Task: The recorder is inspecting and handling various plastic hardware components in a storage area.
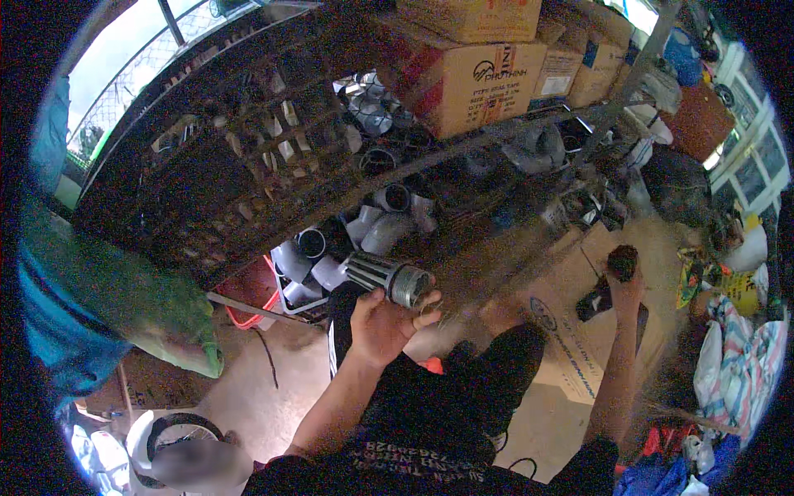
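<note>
The left hand (pixel 385 331) grasps a grey slotted fitting (pixel 382 277) between thumb and fingers, at the centre of the scene. The right hand (pixel 626 288), well apart to the right, is at a dark rounded object (pixel 621 261); I cannot tell from here whether it grips it.

Taking the surroundings by size, I record a dark compartmented rack (pixel 248 178) at far left, with small pieces in its compartments. Nearer, on the left, I find a green sack (pixel 136 289). A cardboard box (pixel 480 91) stands at far centre, with others to its right. I note flat cardboard (pixel 571 343) below the right hand and a striped bag (pixel 736 364) at the right side. Just left of the grasped fitting I log a crate (pixel 304 307) of grey pipe pieces (pixel 289 261), near a red basket (pixel 263 310). The fitting is tilted, slotted barrel to the left, threaded end to the right, beside the fingertips.
</note>
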The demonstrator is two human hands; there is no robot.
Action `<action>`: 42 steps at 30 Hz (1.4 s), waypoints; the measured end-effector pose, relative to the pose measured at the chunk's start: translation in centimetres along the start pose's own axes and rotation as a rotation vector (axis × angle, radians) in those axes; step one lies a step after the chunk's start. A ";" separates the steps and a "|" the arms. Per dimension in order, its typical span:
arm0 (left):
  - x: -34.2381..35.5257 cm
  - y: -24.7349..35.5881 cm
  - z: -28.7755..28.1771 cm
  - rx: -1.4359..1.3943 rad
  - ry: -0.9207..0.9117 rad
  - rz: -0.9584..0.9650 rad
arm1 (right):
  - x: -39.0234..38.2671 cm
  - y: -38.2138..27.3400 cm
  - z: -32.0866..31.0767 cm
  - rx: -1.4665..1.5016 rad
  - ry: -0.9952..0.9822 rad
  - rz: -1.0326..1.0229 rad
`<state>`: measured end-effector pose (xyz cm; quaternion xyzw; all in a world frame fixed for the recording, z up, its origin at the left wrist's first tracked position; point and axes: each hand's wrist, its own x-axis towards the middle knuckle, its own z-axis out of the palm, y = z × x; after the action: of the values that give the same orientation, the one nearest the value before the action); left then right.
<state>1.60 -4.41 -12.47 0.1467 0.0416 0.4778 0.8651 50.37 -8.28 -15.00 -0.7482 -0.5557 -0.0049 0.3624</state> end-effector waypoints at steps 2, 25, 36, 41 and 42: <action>-0.2 -0.1 -0.5 0.004 0.005 0.029 | -1.4 -11.4 0.4 -0.124 -0.036 0.319; 1.5 -3.4 -0.9 0.160 0.113 -0.006 | -10.8 -20.0 4.6 0.396 -0.119 -0.116; 0.3 -3.3 -1.4 0.131 0.079 0.007 | 0.2 6.4 5.3 -0.042 0.093 0.190; -0.3 -2.6 -1.0 0.161 0.097 0.016 | -0.5 6.5 5.7 -0.188 -0.012 0.161; -0.5 -2.4 -1.0 0.163 0.103 0.019 | -0.5 4.0 4.8 -0.184 -0.018 0.161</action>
<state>3.03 -5.83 -14.16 0.1924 0.1233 0.4880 0.8424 51.59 -6.57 -20.89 -0.8204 -0.4944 -0.0201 0.2865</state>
